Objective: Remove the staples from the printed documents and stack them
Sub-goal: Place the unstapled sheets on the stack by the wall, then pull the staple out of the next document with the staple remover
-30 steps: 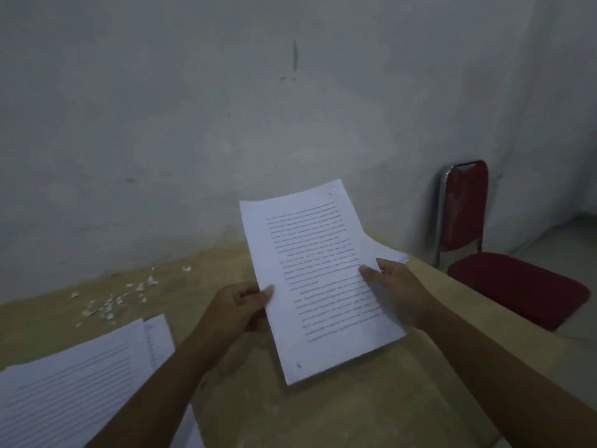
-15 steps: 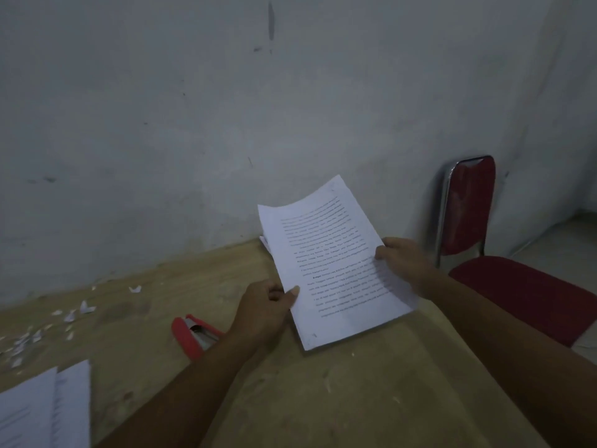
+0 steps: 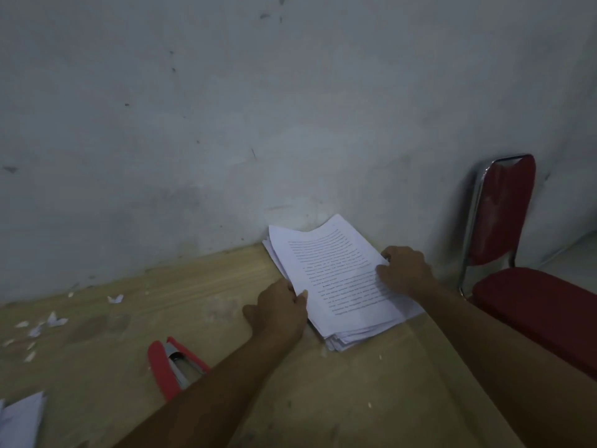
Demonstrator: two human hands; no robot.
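A printed document (image 3: 336, 270) lies on top of a stack of white sheets (image 3: 352, 336) at the far right of the wooden table (image 3: 200, 286), against the wall. My left hand (image 3: 277, 310) holds the document's left edge, thumb on top. At its right edge, my right hand (image 3: 405, 270) grips it with curled fingers. A red staple remover (image 3: 171, 367) lies on the table to the left of my left forearm. More printed sheets (image 3: 19, 418) show at the bottom left corner.
Small torn paper scraps (image 3: 48, 321) are scattered on the left of the table near the grey wall (image 3: 226, 124). A red chair with a chrome frame (image 3: 504, 227) stands just past the table's right edge.
Both hands carried the document to the right and down onto the stack by the wall. The view swung right, bringing the staple remover into sight.
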